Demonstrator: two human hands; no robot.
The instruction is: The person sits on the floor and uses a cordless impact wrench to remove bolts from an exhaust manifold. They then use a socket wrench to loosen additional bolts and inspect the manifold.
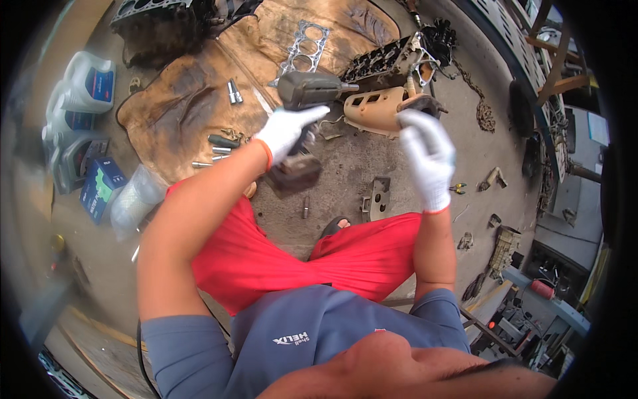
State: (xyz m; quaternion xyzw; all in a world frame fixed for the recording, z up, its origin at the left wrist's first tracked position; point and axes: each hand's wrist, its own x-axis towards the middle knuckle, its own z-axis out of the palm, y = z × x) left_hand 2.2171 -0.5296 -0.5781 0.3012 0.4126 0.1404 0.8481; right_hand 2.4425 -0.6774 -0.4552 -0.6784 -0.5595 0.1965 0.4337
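Observation:
My left hand [286, 133], in a white glove, is wrapped around the grip of a dark cordless impact wrench [308, 90]. Its bare drive end points right, and the battery block hangs below my wrist. Further right, my gloved right hand [428, 158] is raised beside the dark end of a tan, rusty manifold cover [373, 112]. Motion smears its fingers, so whether they touch or hold anything is unclear. Behind the cover lies a dark engine cylinder head [377, 64]. A silver head gasket [310, 45] rests on the stained sheet [166, 100].
An engine block [159, 30] stands at the far left. White jugs [93, 83], a blue box [101, 188] and sockets [234, 92] sit on my left. A metal bracket [379, 199] lies before my feet; a chain [485, 116] and a shelf rack [541, 60] are rightward.

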